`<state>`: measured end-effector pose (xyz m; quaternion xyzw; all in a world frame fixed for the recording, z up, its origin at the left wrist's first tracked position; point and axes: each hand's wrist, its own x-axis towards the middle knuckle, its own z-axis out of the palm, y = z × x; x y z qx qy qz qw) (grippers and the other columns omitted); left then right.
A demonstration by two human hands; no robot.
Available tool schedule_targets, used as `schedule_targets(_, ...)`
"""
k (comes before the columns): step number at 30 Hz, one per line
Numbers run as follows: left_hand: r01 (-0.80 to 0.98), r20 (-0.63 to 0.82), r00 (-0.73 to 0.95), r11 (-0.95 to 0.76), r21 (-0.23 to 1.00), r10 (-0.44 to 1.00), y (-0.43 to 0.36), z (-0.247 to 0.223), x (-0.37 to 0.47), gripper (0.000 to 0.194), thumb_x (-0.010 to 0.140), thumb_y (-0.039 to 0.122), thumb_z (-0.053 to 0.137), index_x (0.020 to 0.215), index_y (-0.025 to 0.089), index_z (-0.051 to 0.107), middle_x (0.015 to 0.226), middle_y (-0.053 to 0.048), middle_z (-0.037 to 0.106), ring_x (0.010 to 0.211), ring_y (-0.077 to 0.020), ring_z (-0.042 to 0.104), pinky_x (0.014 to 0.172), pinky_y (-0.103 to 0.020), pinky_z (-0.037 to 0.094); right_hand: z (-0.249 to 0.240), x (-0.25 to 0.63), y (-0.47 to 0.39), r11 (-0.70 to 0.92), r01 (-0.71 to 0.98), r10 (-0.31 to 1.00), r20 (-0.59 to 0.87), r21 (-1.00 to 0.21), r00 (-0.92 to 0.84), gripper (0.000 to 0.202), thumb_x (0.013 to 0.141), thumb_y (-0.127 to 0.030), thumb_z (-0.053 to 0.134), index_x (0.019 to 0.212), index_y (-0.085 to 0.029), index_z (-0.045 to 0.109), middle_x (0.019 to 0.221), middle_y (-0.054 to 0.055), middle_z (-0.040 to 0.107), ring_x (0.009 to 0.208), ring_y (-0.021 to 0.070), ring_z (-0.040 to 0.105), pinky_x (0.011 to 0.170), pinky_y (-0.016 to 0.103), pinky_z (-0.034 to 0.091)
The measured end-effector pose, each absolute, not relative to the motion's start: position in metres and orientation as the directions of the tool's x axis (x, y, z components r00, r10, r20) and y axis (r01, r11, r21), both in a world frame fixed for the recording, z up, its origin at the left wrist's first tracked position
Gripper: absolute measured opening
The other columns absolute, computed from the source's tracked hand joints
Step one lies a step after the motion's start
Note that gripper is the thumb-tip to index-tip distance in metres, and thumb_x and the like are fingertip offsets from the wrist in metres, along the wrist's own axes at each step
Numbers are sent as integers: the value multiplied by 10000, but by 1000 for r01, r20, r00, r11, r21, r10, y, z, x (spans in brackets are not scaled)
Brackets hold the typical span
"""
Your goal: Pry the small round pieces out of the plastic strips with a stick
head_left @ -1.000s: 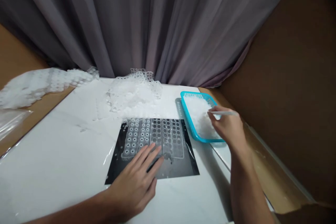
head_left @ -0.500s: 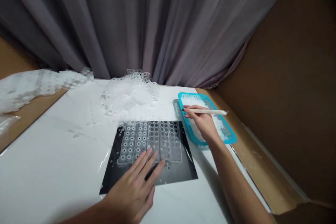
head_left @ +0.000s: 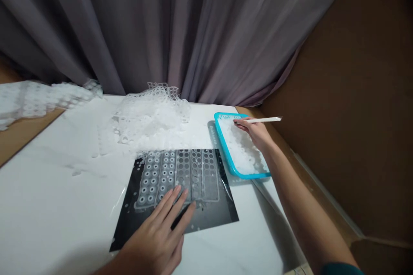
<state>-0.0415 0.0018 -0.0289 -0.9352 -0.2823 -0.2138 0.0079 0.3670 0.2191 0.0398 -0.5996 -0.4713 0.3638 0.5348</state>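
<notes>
My left hand (head_left: 163,230) lies flat with fingers spread, its fingertips on the lower edge of a clear plastic sheet (head_left: 211,185). Rows of round spots cover that sheet; the left columns have white rings with dark centres, the right ones plain circles. Beneath it is a glossy black sheet (head_left: 125,219). My right hand (head_left: 258,135) pinches a slim white pencil-like stick (head_left: 266,119), its dark tip pointing left over a turquoise plastic basket (head_left: 225,148). Many small white pieces (head_left: 238,154) fill the basket, too small to make out singly.
A heap of white perforated sheet scraps (head_left: 151,114) lies behind the black sheet. More punched white sheeting (head_left: 38,99) rests at the far left on brown cardboard (head_left: 29,131). A grey curtain (head_left: 145,30) hangs behind, and a brown panel (head_left: 348,94) stands at the right.
My right hand has moved further over the basket with the stick, toward its far side. My left hand stays on the sheet. The whole view has shifted slightly.
</notes>
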Motion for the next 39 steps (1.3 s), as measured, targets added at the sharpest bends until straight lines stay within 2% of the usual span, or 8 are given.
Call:
schedule_targets(5,516,444,765,-856,11,467,8,-18,-42,741,885,84,568,1624,75,512,1693,-215,494,1638,-443,346,1173,-591,582,57,381,220,33,66,956,51,-997,288,151,858,-279,853,859,-188,733,971,118,846,1036,266,827,1099,444,646)
schedule_targets(8,509,465,768,-860,-25,441,9,-12,-41,694,882,86,569,1576,72,566,1648,-205,553,1629,-429,371,1150,-565,602,66,372,206,49,19,972,52,-999,229,136,892,-283,829,886,-188,731,1068,135,854,1112,283,824,1111,450,644)
schedule_targets(13,520,475,758,-854,-29,446,9,-9,-39,650,879,90,573,1528,75,612,1635,-202,567,1633,-426,364,1144,-558,601,55,357,207,-207,-78,978,-207,-975,-9,154,882,-224,833,940,-147,713,1213,223,822,1130,325,823,990,427,703)
schedule_targets(17,514,477,761,-857,-30,439,10,-8,-40,622,873,81,567,1490,77,642,1626,-206,573,1642,-422,347,1141,-553,604,42,370,238,-213,-113,970,-224,-971,93,74,887,-127,750,950,-131,713,1113,228,833,1041,294,841,929,368,720)
schedule_targets(24,508,501,753,-861,-31,426,10,-6,-41,591,859,55,547,1436,63,672,1566,-229,616,1640,-420,345,1113,-554,620,46,393,278,-179,-142,950,-208,-974,231,119,861,-75,684,960,-138,704,962,183,837,965,280,844,917,379,728)
schedule_targets(30,522,507,742,-853,-26,439,11,-15,-39,588,842,58,563,1416,87,687,1571,-210,615,1642,-419,333,1152,-545,583,63,383,239,-160,-122,965,-181,-980,189,58,901,-167,708,958,-177,714,1100,192,848,980,303,844,811,371,742)
schedule_targets(34,531,541,718,-847,-20,437,11,-18,-37,586,816,51,567,1382,98,711,1536,-215,640,1651,-420,309,1126,-533,602,56,370,222,-283,-69,954,-289,-957,81,102,861,-196,774,928,-196,697,1112,200,847,958,358,846,681,411,732)
schedule_targets(39,505,518,748,-862,-38,415,11,-9,-38,577,821,41,560,1378,62,710,1521,-243,643,1641,-431,332,1101,-541,625,56,379,242,-211,-87,949,-226,-974,222,53,859,-175,726,887,-208,695,1122,150,852,997,292,834,695,337,714)
